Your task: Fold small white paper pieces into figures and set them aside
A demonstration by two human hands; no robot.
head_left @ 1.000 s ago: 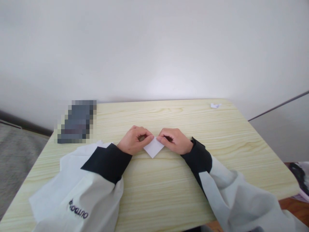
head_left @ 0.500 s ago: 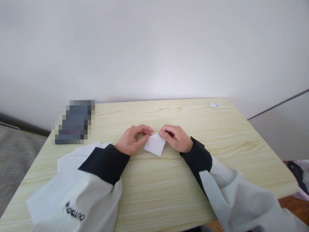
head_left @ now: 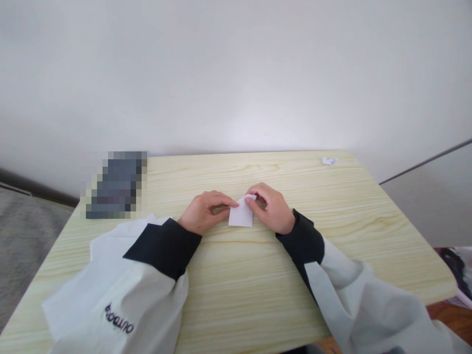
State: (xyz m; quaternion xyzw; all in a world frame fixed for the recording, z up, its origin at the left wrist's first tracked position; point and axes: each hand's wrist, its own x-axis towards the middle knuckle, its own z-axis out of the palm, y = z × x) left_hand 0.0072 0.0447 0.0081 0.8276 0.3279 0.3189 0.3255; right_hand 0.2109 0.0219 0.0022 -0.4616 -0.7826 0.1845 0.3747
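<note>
A small white piece of folded paper is held over the middle of the table. My right hand pinches its upper right corner, thumb on the near face and the other fingers behind. At the left edge, my left hand has its index fingertip on the paper's top left part and its thumb beside the edge, fingers closed on it. The far side of the paper is hidden from me.
White sheets of paper lie under my left sleeve. A dark, pixelated flat object rests at the table's back left. A small crumpled or folded white paper is at the back right. Behind the wooden table stands a white wall.
The paper has been turned, so its lower edge now runs level, and the small folded flap no longer shows. My left fingers have shifted to the right along it.
</note>
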